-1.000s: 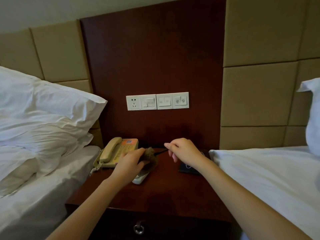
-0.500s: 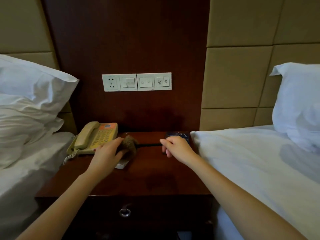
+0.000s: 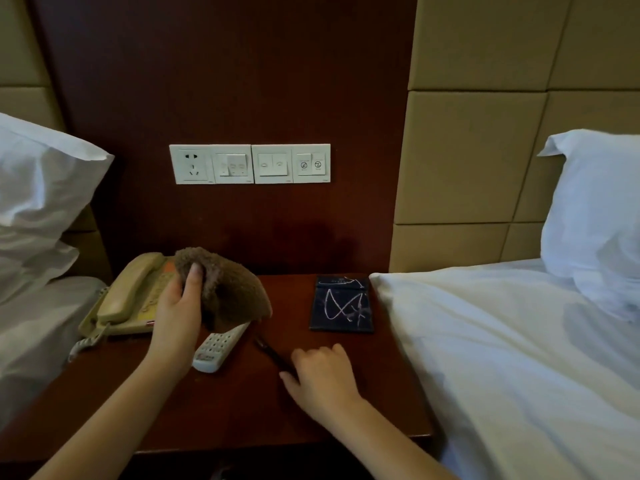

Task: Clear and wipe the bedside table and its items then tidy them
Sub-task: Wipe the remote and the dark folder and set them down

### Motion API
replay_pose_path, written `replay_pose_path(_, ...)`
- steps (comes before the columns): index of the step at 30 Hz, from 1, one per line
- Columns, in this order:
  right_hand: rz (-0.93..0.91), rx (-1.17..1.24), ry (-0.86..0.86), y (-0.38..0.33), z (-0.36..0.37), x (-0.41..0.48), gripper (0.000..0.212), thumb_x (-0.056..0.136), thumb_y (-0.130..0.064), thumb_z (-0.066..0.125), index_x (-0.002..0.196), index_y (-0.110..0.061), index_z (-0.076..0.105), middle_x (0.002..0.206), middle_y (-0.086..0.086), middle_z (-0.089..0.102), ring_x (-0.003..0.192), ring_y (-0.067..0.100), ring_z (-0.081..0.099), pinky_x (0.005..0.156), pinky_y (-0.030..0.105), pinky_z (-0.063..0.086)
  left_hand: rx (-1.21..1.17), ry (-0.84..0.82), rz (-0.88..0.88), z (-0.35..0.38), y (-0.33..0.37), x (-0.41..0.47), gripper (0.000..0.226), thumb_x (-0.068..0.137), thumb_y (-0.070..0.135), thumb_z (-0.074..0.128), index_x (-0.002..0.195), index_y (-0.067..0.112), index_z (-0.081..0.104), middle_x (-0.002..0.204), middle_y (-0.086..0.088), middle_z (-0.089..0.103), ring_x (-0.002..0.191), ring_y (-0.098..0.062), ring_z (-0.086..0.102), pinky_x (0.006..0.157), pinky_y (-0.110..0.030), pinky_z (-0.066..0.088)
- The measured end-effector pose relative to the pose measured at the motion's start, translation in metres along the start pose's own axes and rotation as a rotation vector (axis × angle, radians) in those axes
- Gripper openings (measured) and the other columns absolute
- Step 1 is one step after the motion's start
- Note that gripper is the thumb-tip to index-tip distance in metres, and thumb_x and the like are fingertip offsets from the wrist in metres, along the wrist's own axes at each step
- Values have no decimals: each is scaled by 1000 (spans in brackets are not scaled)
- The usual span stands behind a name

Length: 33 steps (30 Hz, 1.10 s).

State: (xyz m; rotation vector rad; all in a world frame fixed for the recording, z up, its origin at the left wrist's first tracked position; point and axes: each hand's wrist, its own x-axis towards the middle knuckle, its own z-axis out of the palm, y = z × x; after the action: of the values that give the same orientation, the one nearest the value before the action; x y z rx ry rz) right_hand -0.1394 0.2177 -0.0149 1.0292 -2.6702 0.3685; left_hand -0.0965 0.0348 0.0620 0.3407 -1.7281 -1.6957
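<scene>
L grip (image 3: 176, 317), cloth (image 3: 232, 289) now higher

L hand (image 3: 176, 317) & R hand (image 3: 322, 375) bare; L forearm (image 3: 114, 407) & R forearm (image 3: 391, 434) bare to frame edge. L thumbnail (image 3: 196, 270) short, rounded.

Dim, warm indoor light, source out of frame. Dark wall panel (image 3: 225, 81) and tabletop (image 3: 242, 403) crush to near-black red; the pen (image 3: 272, 353) barely separates from the wood. White pillows, left (image 3: 41, 181) and right (image 3: 595, 202), are brightest, and the right one has a cool blue cast. Shadows are soft, with a faint one on the panel above the tabletop's far edge. No glare. Switch plate (image 3: 249, 163) and cloth (image 3: 225, 289) pile read fairly sharp; near forearms are soft. Headboard seams (image 3: 401, 133) bow slightly from wide-angle distortion.
</scene>
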Motion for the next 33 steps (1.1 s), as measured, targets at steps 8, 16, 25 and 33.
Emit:
replay_pose_path(8, 444, 108, 120, 89, -4, 41, 21, 96, -32, 46, 98, -15, 59, 96, 5, 66, 90, 25, 64, 63, 28, 41, -306, -24, -309, 30, -21, 4, 35, 101, 38, 33, 120, 15, 51, 115, -3, 60, 113, -21, 54, 101, -43, 42)
replay_pose_path(16, 749, 325, 87, 132, -5, 51, 14, 93, -24, 50, 95, -11, 56, 95, 11, 62, 85, 28, 58, 64, 30, 39, -342, -50, -490, 77, -34, 0, 45, 102, 33, 32, 138, 7, 42, 129, -13, 54, 121, -29, 51, 106, -48, 39)
replay_pose_path(25, 569, 1444, -44, 81, -55, 65, 43, 90, -54, 53, 115, -19, 55, 109, 10, 65, 97, 26, 66, 77, 42, 59, -108, -467, -290, 144, -5, -13, 35, 101, 26, 26, 97, 19, 60, 103, -5, 62, 108, -21, 55, 104, -43, 39)
replay_pose_path(33, 738, 745, 281, 146, -48, 53, 18, 94, -22, 46, 106, -11, 55, 103, 11, 62, 101, 32, 58, 81, 38, 46, 313, -281, -549, 128, -49, 19, 40, 98, 21, 40, 136, 8, 39, 124, -13, 52, 115, -26, 50, 94, -38, 40)
